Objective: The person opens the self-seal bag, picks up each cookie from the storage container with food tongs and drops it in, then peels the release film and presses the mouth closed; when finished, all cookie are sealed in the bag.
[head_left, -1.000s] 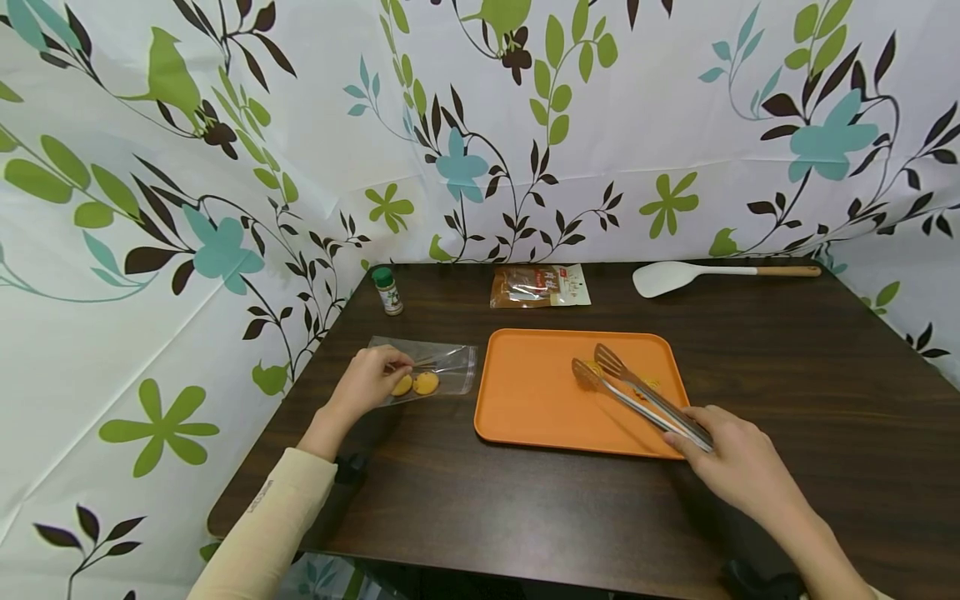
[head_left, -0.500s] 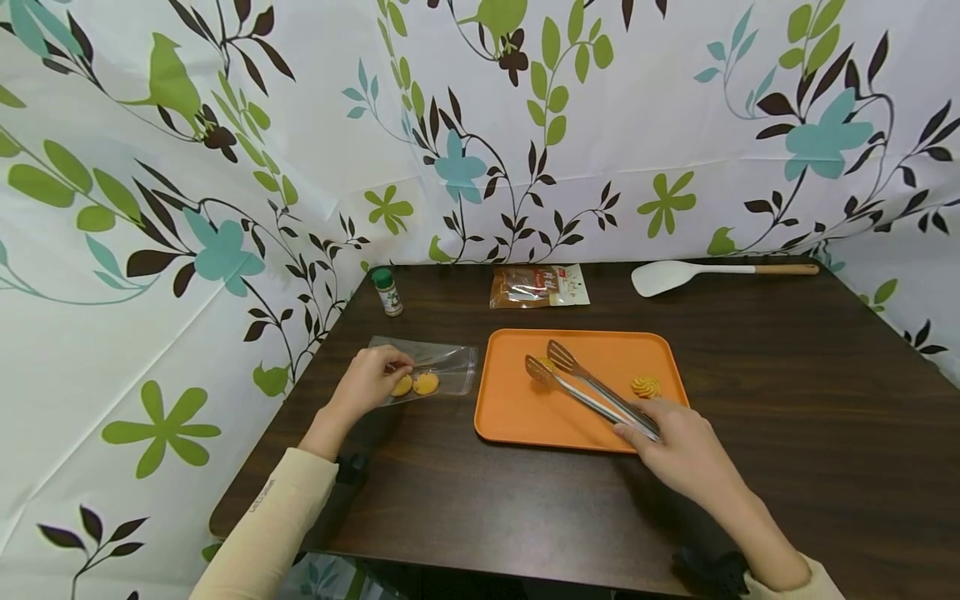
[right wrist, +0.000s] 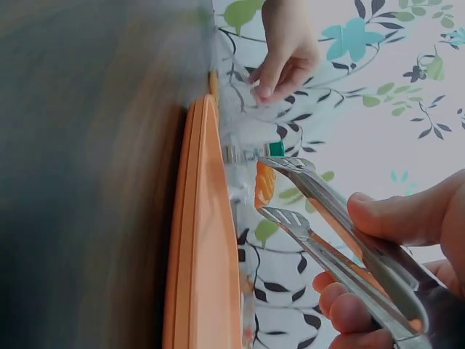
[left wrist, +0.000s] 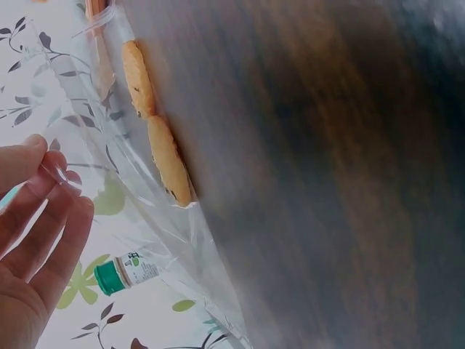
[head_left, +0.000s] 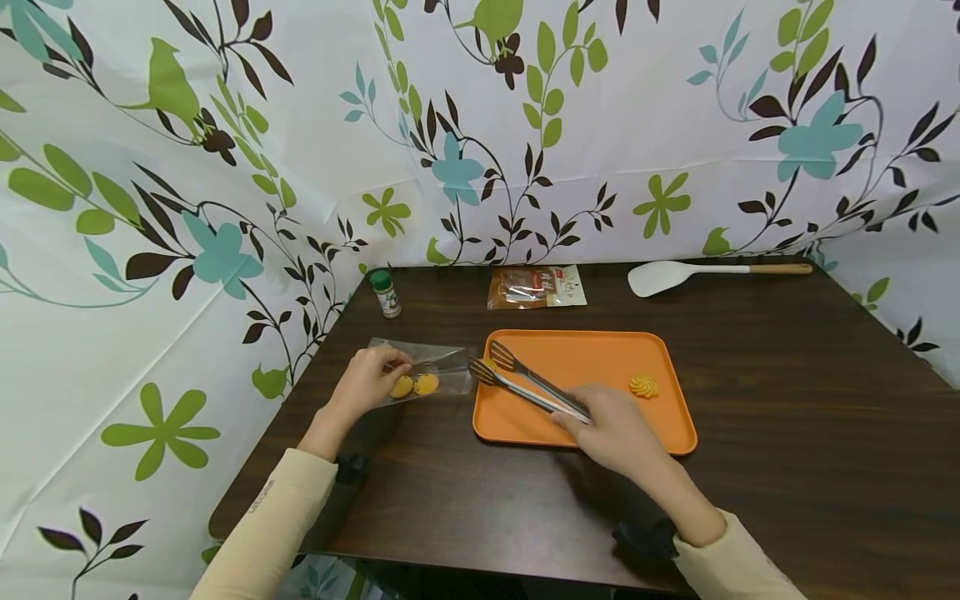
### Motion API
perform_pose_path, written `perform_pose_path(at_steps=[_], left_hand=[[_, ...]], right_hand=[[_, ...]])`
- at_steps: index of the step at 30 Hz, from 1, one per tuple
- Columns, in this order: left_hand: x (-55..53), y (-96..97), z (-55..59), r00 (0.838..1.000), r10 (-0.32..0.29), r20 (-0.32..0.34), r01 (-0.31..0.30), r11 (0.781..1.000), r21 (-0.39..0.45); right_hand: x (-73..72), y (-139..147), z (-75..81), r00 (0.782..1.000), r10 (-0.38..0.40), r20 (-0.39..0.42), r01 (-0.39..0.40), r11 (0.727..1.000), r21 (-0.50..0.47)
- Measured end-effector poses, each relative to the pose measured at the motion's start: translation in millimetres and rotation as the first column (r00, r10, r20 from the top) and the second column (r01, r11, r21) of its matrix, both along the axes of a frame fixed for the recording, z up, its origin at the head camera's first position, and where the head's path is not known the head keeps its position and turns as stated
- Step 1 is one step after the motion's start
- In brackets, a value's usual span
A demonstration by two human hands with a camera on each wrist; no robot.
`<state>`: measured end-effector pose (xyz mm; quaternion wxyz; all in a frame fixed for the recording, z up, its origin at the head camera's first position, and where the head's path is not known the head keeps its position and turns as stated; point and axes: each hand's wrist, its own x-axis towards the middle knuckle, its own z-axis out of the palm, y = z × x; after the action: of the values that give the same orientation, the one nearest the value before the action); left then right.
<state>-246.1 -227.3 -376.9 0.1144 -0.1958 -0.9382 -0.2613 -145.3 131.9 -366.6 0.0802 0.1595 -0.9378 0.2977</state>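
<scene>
Holding tongs [head_left: 555,391]: right hand [head_left: 618,425] did this, thumb and fingers clamped round the metal arms.
Clock: read from the centre of the orange tray [head_left: 581,358], 12 at its far side.
Raised cookie [right wrist: 265,184]: was pinched between the slotted tips, above the tray's edge between 9 and 10.
Left hand [head_left: 366,377]: thumb and fingertips were together, pinching film of the clear bag [head_left: 453,367].
Bag position: just beside the tray at 9, two bagged cookies [head_left: 427,384] inside.
Tray cookie [head_left: 643,387]: sat toward 3, well apart from the tips.
Far side: green-capped bottle [head_left: 386,294] stood at 10; brown packet [head_left: 525,287] lay at 11; white spatula [head_left: 652,277] lay near 2.
</scene>
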Motion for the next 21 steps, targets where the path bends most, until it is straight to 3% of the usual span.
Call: perform_pose_path(at_steps=[21], left_hand=[[0.8, -0.4, -1.9, 0.999, -0.003, -0.049, 0.003, 1.000, 0.000]], right_hand=[[-26.5, -59, 5.4, 0.994, 0.062, 0.088, -0.068, 0.995, 0.076]])
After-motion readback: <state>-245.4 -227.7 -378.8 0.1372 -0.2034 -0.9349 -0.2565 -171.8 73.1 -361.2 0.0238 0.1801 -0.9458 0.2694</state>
